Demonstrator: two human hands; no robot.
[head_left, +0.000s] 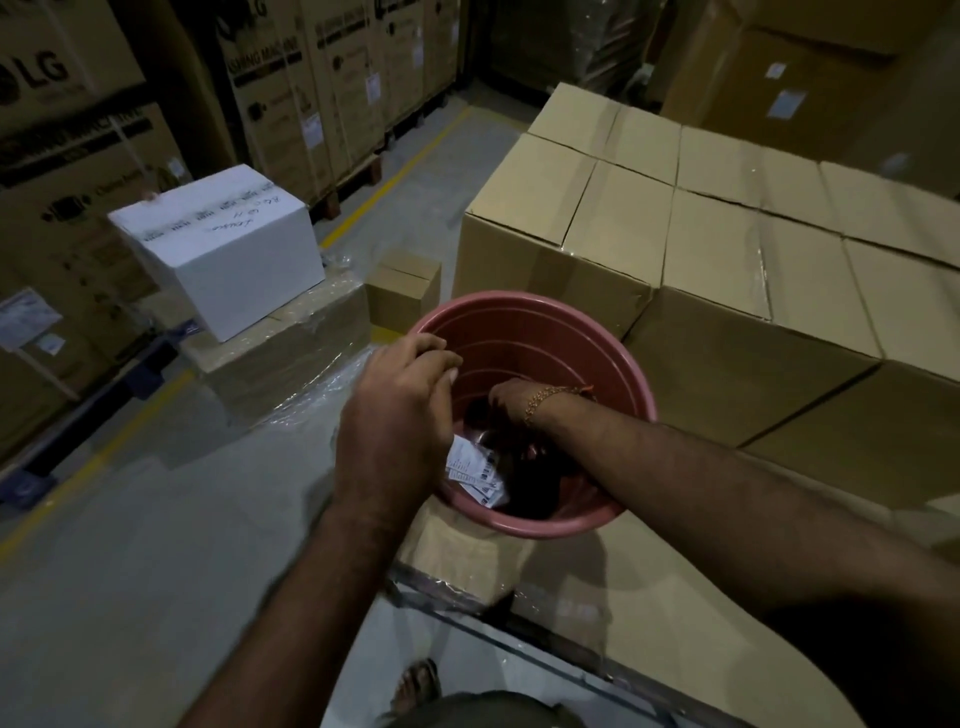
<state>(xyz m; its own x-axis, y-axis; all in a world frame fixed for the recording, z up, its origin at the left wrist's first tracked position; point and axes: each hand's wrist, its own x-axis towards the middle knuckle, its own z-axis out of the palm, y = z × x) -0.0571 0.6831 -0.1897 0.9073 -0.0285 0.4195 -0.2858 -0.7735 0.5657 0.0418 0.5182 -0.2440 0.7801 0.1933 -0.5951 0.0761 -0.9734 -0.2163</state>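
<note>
**Tip risk at the bucket**

The left hand (400, 415) curled over labelled packets (475, 470) in the pink bucket (545, 327) on the boxes (649, 597). The right hand (511, 402) reached deeper (I couldn't tell either grip). A hard tug could topple it.

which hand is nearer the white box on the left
Left. The left hand hovers at the pink bucket's left rim, on the white box's side; the right hand reaches down inside the bucket, farther away.

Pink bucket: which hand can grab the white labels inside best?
Probably the right hand: it reaches deep inside the pink bucket beside the white labels, while the left hand hovers higher.
</note>
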